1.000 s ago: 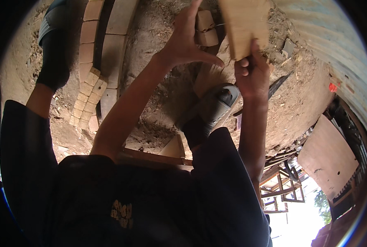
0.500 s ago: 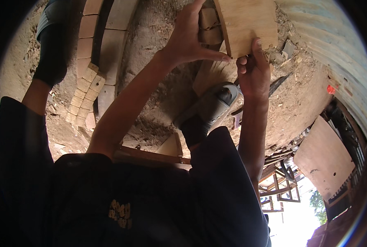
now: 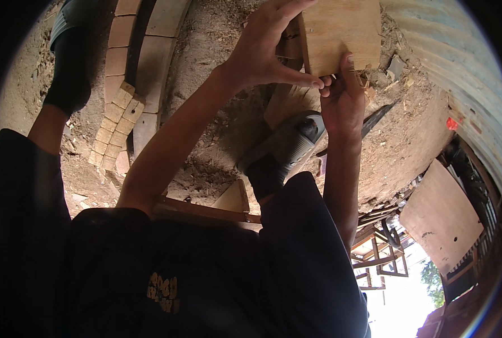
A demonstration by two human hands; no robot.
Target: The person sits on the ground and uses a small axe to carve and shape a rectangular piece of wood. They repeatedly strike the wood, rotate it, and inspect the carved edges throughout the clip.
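A flat light-brown wooden board (image 3: 344,34) lies at the top of the view, cut off by the upper edge. My right hand (image 3: 344,104) grips its near edge, thumb on the upper face and the other fingers curled under. Along the board's left side, my left hand (image 3: 262,53) is spread wide. Its thumb reaches to the near left corner, touching or almost touching my right fingertips, and its fingers point toward the far side. Whether that hand bears on the board is unclear. Below the board is a wooden piece (image 3: 287,104), partly hidden by my sandalled foot (image 3: 296,138).
To the left, small wooden blocks (image 3: 116,127) sit in rows beside long curved rows of wooden pieces (image 3: 155,62). A dark blade-like strip (image 3: 378,121) lies right of my right wrist. Corrugated metal sheeting (image 3: 454,62) borders the right. A wooden frame (image 3: 383,256) stands lower right.
The board has shifted slightly right and up. My left hand has moved a little right, its fingers reaching further over the board's side. My right hand has shifted slightly left, still gripping the edge.
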